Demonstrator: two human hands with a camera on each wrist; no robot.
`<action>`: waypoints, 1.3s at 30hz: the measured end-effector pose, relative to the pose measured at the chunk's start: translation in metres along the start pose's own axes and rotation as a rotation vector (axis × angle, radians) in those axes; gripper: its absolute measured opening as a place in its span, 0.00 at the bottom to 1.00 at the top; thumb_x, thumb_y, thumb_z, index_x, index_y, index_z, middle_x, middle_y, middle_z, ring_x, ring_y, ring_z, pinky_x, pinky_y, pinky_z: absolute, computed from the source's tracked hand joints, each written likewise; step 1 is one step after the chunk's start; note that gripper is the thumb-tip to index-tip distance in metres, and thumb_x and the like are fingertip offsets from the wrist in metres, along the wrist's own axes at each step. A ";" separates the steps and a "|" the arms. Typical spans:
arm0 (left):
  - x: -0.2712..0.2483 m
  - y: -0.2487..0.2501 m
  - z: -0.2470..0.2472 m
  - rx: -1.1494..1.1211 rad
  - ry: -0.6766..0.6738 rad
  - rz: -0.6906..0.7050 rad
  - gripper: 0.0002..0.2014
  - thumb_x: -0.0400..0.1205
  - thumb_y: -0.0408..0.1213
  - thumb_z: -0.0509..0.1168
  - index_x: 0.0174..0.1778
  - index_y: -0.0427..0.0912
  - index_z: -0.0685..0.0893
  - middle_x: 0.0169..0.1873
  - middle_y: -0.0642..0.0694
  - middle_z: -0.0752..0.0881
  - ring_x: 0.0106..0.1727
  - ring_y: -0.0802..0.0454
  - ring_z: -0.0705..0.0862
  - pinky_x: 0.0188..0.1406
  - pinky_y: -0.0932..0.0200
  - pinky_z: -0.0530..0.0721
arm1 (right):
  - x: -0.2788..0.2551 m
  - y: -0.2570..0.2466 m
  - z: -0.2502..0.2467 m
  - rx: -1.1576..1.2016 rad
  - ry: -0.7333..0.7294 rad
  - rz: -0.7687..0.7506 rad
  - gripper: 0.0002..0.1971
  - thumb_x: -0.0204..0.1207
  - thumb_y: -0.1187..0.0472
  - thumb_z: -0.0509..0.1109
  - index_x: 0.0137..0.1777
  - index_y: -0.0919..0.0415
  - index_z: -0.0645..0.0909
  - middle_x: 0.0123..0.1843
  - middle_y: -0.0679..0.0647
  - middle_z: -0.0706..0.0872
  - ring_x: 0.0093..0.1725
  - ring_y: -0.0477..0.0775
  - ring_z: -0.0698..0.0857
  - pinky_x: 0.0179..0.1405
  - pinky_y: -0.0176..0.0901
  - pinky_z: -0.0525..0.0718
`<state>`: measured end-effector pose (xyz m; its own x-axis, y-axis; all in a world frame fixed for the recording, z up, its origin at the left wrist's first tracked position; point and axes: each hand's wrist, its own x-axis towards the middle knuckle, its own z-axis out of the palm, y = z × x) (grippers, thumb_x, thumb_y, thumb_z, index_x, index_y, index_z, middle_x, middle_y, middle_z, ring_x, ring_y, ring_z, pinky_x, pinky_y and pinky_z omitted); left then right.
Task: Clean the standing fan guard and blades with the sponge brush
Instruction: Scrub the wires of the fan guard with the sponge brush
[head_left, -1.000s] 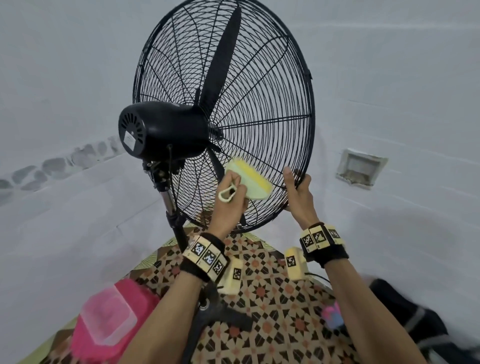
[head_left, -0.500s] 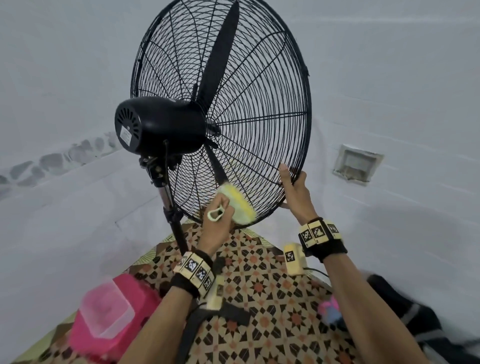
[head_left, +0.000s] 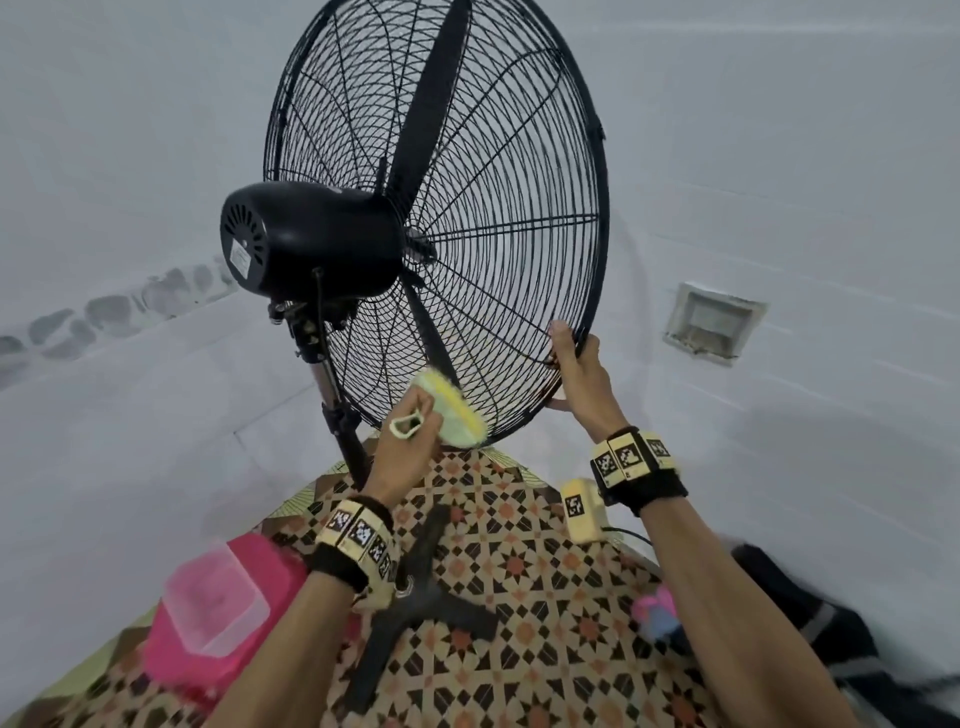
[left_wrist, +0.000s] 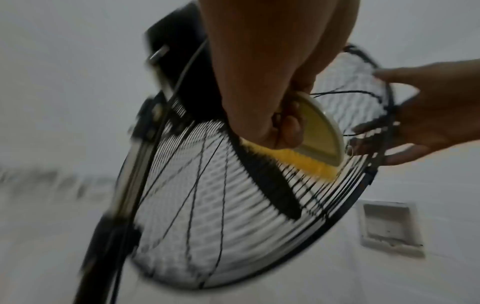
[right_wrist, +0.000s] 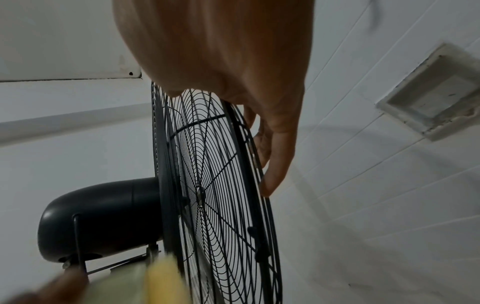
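The black standing fan's wire guard (head_left: 498, 218) fills the upper middle, with a blade (head_left: 431, 98) inside it and the motor housing (head_left: 311, 239) facing me. My left hand (head_left: 410, 431) grips a cream sponge brush (head_left: 454, 413) by its loop handle. Its yellow sponge (left_wrist: 298, 161) presses on the rear wires near the guard's bottom edge. My right hand (head_left: 574, 364) holds the guard's lower right rim, thumb on the rear side and fingers (right_wrist: 275, 156) along the front wires.
The fan's pole (head_left: 343, 431) and cross-shaped base (head_left: 415, 608) stand on a patterned mat (head_left: 519, 571). A pink box with a clear lid (head_left: 208, 613) sits at lower left. A dark bag (head_left: 831, 639) lies at right. White walls with a recessed box (head_left: 711, 322) stand close behind.
My left hand has swept the sponge brush downward over the rear wires, from beside the hub's lower blade to the guard's bottom edge. My right hand has stayed on the rim.
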<state>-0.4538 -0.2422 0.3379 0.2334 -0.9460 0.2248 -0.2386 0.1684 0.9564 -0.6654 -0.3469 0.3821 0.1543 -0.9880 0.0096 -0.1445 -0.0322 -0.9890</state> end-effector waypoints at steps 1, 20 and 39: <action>0.004 0.014 0.005 0.005 -0.013 0.047 0.12 0.91 0.32 0.60 0.53 0.58 0.77 0.43 0.70 0.85 0.39 0.65 0.85 0.32 0.67 0.85 | 0.000 -0.001 0.001 -0.005 -0.010 -0.004 0.44 0.68 0.14 0.57 0.74 0.45 0.64 0.76 0.51 0.77 0.69 0.55 0.83 0.54 0.58 0.93; -0.030 0.011 0.059 0.213 0.095 0.081 0.10 0.91 0.27 0.60 0.46 0.41 0.68 0.39 0.43 0.72 0.36 0.46 0.72 0.32 0.43 0.79 | -0.001 0.008 -0.017 0.072 -0.089 -0.033 0.39 0.75 0.20 0.58 0.69 0.52 0.69 0.65 0.46 0.78 0.59 0.44 0.83 0.41 0.44 0.93; -0.039 0.034 0.089 0.332 0.092 0.179 0.08 0.88 0.54 0.67 0.51 0.68 0.72 0.42 0.49 0.88 0.35 0.52 0.88 0.27 0.53 0.83 | 0.009 0.012 -0.033 0.091 -0.255 -0.084 0.40 0.75 0.22 0.61 0.72 0.56 0.70 0.67 0.49 0.80 0.60 0.39 0.83 0.42 0.38 0.91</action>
<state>-0.5545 -0.2242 0.3447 0.2402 -0.8788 0.4124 -0.5718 0.2152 0.7917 -0.6984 -0.3616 0.3753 0.4049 -0.9120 0.0663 -0.0337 -0.0874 -0.9956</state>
